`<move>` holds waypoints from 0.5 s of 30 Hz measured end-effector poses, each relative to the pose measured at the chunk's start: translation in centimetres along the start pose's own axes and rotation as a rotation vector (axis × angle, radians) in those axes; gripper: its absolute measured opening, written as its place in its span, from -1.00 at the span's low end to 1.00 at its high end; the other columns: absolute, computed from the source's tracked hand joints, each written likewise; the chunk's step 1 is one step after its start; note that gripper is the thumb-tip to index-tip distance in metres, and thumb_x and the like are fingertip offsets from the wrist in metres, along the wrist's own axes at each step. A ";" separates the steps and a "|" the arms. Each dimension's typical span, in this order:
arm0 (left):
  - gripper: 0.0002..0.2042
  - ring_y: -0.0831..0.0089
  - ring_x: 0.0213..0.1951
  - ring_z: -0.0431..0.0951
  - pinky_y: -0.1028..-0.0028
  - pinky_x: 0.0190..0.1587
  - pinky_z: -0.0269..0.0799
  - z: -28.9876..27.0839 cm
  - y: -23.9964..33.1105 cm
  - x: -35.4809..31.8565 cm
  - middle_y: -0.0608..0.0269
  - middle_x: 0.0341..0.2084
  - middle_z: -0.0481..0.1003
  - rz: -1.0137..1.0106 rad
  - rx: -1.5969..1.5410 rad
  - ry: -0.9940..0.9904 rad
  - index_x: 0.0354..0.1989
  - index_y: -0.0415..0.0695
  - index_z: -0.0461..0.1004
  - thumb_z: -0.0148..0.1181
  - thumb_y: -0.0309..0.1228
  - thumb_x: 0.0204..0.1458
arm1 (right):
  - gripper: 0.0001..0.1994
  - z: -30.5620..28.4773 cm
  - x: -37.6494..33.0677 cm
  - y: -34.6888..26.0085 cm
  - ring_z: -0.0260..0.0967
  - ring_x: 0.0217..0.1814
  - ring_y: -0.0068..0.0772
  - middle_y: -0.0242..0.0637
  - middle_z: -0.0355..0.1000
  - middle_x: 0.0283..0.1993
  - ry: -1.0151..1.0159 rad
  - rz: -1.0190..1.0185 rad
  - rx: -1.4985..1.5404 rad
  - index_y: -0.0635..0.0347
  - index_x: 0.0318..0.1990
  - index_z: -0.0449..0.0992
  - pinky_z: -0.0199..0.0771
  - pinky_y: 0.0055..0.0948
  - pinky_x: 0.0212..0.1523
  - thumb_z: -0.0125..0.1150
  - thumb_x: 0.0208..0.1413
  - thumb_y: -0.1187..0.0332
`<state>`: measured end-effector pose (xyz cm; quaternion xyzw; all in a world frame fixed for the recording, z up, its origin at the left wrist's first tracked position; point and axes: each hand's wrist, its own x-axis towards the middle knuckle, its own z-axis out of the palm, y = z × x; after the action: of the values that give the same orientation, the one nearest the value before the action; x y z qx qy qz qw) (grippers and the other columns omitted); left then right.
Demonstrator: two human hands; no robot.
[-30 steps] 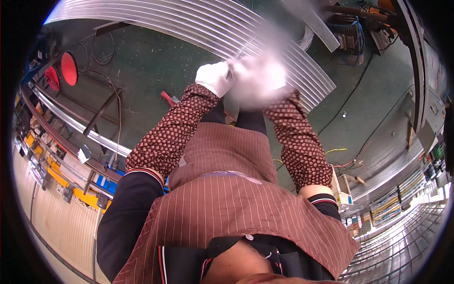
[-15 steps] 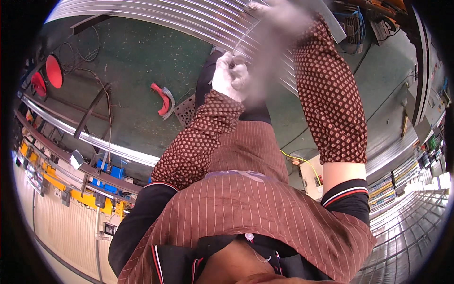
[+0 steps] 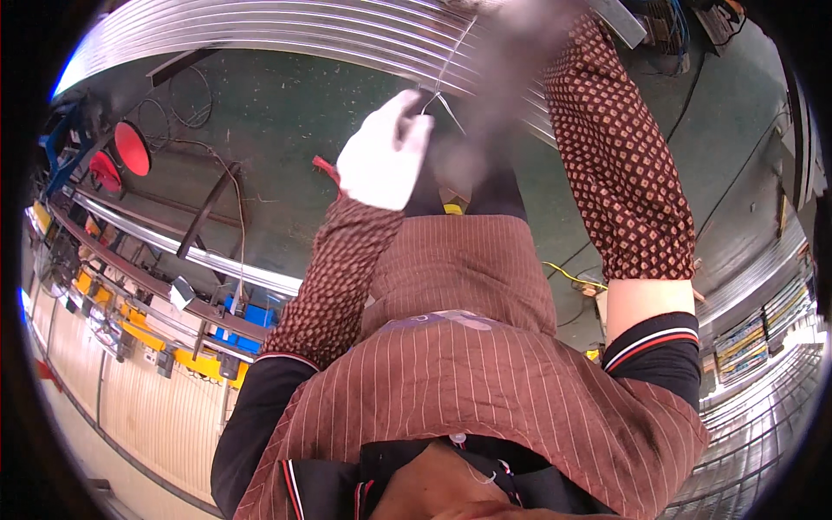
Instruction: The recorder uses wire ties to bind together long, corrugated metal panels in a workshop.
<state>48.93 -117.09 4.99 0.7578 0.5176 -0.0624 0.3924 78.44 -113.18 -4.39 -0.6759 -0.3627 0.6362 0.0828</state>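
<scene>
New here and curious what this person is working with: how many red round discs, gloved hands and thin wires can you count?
red round discs: 2
gloved hands: 2, the left hand in a white glove and the right hand, blurred
thin wire: 1
Total: 5

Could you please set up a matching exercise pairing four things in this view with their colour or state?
Things:
1. left hand
2. right hand
3. round discs at the far left
4. floor

Descriptions:
A. red
B. blurred by motion, raised over the long metal profiles
C. dark green
D. in a white glove, pinching a thin wire

Pairs: 1-D, 2-B, 3-A, 4-C
</scene>
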 end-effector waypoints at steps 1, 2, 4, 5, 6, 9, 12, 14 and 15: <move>-0.51 0.26 -0.36 0.63 0.27 -0.22 0.56 0.8 0.0 1.0 0.14 -0.34 0.59 0.112 0.154 -0.042 0.16 0.04 0.56 0.38 -0.03 0.11 | -0.07 0.0 -0.2 -0.1 0.43 0.34 0.00 0.08 0.49 0.28 0.050 0.018 -0.050 0.26 0.25 0.54 0.35 -0.18 0.37 0.12 0.08 -0.48; -0.49 0.18 -0.30 0.64 0.23 -0.16 0.55 1.8 0.0 1.9 0.17 -0.38 0.57 0.134 0.267 -0.090 0.11 0.03 0.58 0.38 0.07 0.07 | -0.06 0.0 -0.6 0.0 0.42 0.35 0.01 0.08 0.48 0.29 0.097 0.040 -0.100 0.24 0.26 0.54 0.33 -0.18 0.39 0.12 0.07 -0.50; -0.53 0.15 -0.26 0.66 0.22 -0.14 0.55 3.4 -0.7 3.2 0.15 -0.33 0.60 0.121 0.335 -0.122 0.04 0.02 0.61 0.32 0.09 0.12 | -0.07 0.0 -1.1 -0.1 0.41 0.36 0.00 0.04 0.49 0.29 0.121 0.040 -0.127 0.19 0.26 0.55 0.32 -0.18 0.41 0.11 0.06 -0.51; -0.55 0.15 -0.25 0.66 0.22 -0.14 0.55 4.0 -1.2 3.4 0.14 -0.34 0.61 0.162 0.281 -0.089 0.01 0.02 0.62 0.29 0.09 0.15 | -0.07 0.1 -1.3 0.1 0.41 0.36 0.00 0.02 0.49 0.30 0.129 0.061 -0.131 0.18 0.26 0.55 0.32 -0.18 0.41 0.12 0.06 -0.51; -0.59 0.10 -0.22 0.67 0.22 -0.13 0.56 4.7 -1.7 3.5 0.13 -0.35 0.62 0.142 0.235 -0.079 -0.03 0.03 0.64 0.24 0.08 0.20 | -0.09 -0.1 -1.2 0.2 0.42 0.36 -0.01 0.01 0.49 0.30 0.078 0.085 -0.056 0.16 0.26 0.55 0.32 -0.19 0.41 0.11 0.07 -0.50; -0.58 0.46 -0.65 0.45 0.37 -0.42 0.43 6.9 -2.9 3.1 0.39 -0.62 0.47 -0.340 -0.549 -0.120 -0.19 -0.06 0.65 0.07 0.04 0.35 | -0.10 0.2 -0.2 0.3 0.44 0.33 -0.03 0.01 0.51 0.27 0.106 0.048 -0.097 0.16 0.26 0.55 0.34 -0.21 0.39 0.14 0.07 -0.48; -0.54 0.65 -0.82 0.09 0.56 -0.61 0.09 8.9 -2.9 2.7 0.62 -0.82 0.15 -0.815 -2.165 -0.429 -0.33 -0.03 0.63 -0.11 -0.06 0.46 | -0.07 0.4 0.4 0.5 0.44 0.32 -0.05 0.03 0.52 0.25 0.093 0.054 -0.110 0.25 0.27 0.53 0.35 -0.20 0.37 0.18 0.05 -0.46; -0.58 0.64 -0.85 -0.03 0.52 -0.64 0.09 9.3 -2.6 3.1 0.63 -0.85 0.03 -0.944 -2.390 -0.486 -0.48 0.03 0.59 -0.02 -0.10 0.40 | -0.05 0.2 0.0 0.4 0.42 0.34 -0.03 0.04 0.51 0.27 0.049 0.030 -0.030 0.27 0.27 0.52 0.32 -0.18 0.39 0.17 0.04 -0.47; -0.61 0.64 -0.84 -0.01 0.52 -0.64 0.11 8.9 -2.5 2.7 0.63 -0.84 0.05 -0.928 -2.355 -0.471 -0.43 0.03 0.61 -0.01 -0.10 0.40 | -0.04 0.2 -0.6 0.5 0.40 0.37 0.01 0.04 0.48 0.30 0.197 0.062 -0.113 0.25 0.27 0.53 0.30 -0.17 0.41 0.15 0.03 -0.50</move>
<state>50.81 -120.55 -3.77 -0.3228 0.3930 0.1682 0.8444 78.49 -114.03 -4.23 -0.7496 -0.3670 0.5476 0.0601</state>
